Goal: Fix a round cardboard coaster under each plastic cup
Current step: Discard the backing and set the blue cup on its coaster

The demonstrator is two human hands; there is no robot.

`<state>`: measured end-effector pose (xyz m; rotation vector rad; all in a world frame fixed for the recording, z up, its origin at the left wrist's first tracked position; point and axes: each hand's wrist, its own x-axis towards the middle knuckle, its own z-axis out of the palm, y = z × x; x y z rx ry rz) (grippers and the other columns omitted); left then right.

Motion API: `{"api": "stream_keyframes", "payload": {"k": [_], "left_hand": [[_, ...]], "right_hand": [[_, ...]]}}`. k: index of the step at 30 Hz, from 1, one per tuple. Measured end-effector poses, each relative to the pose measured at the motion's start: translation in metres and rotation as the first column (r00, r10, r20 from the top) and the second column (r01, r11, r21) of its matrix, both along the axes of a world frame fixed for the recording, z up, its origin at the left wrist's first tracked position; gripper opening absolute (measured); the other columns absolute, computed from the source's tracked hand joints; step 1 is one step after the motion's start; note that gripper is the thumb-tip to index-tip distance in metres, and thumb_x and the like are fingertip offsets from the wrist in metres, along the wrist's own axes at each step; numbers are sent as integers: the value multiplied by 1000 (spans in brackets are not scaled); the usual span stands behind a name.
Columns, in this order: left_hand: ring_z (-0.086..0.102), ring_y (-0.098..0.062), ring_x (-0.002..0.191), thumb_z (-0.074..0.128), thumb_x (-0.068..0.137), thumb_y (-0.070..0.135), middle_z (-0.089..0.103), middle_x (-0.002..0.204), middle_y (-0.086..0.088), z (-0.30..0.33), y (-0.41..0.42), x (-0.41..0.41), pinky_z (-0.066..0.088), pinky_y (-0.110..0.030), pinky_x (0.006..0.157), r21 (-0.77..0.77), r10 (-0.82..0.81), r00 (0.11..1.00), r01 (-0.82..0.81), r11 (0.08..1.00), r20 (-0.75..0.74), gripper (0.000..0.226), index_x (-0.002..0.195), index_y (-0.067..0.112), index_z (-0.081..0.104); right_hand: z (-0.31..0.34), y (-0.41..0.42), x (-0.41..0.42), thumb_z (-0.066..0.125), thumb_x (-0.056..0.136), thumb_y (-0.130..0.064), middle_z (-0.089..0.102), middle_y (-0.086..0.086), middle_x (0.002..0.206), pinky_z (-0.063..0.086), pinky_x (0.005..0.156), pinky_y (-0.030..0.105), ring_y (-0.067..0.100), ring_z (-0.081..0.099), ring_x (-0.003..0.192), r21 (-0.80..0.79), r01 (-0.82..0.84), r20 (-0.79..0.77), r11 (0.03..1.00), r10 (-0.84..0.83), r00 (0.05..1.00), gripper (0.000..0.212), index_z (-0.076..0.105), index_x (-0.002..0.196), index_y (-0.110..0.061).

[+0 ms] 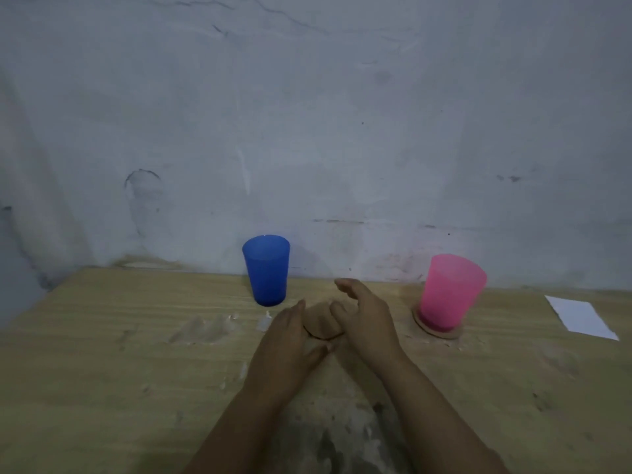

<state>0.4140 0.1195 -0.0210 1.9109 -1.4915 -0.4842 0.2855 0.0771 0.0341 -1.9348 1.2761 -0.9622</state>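
Pink cup (449, 292) is done by the look of it: it stands on its round cardboard coaster (441, 331), tilted a bit, well right of the blue cup (267, 270). Blue cup stands upright straight on the wooden table (102, 336) by the wall, nothing under it yet, so that's the step in hand. The second coaster (321, 323) is just right of and nearer to me than the blue cup, between my two hands. My left hand (290, 340) rests at the coaster's left edge, fingers fairly straight and relaxed, touching or nearly touching it; can't tell if the thumb is pinching underneath. My right hand (362, 319) is at the coaster's right edge, loosely curled with the thumb lifted, one or two fingers bent onto the disc; whether that's a real grip or just contact, can't tell. Next move, my guess: get a firm pinch on the coaster, then lift the blue cup with one hand and seat the disc centred under its base. Risk: the cup is light and tips easily. White paper sheet (581, 318) lies far right of the blue cup, beyond the pink one.
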Motion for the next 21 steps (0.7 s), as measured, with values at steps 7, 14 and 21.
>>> {"api": "stream_keyframes", "payload": {"k": [7, 14, 21], "left_hand": [[42, -8, 125, 44, 92, 54, 44, 140, 7, -6, 24, 32, 32, -26, 108, -69, 89, 975, -76, 995, 205, 57, 140, 25, 36], [24, -13, 140, 32, 97, 48, 31, 152, 3, 0, 27, 38, 20, -31, 116, -32, 63, 921, -55, 998, 386, 56, 146, 21, 30], [35, -11, 134, 48, 94, 35, 40, 146, 2, 2, 24, 37, 30, -26, 110, -142, 133, 987, -119, 983, 90, 51, 142, 19, 37]], "right_hand": [[0, -29, 65, 74, 77, -30, 43, 0, 142, 40, 93, 30, 15, 44, 123, 182, -155, 157, 971, 127, 979, 80, 26, 142, -27], [-2, -38, 100, 81, 68, -33, 44, 0, 136, 44, 87, 29, 13, 47, 109, 173, -217, 201, 961, 181, 963, 86, 29, 137, -26], [-1, -36, 90, 78, 72, -27, 50, -5, 124, 50, 76, 22, 14, 52, 104, 153, -177, 340, 972, 116, 933, 69, 40, 130, -23]]}}
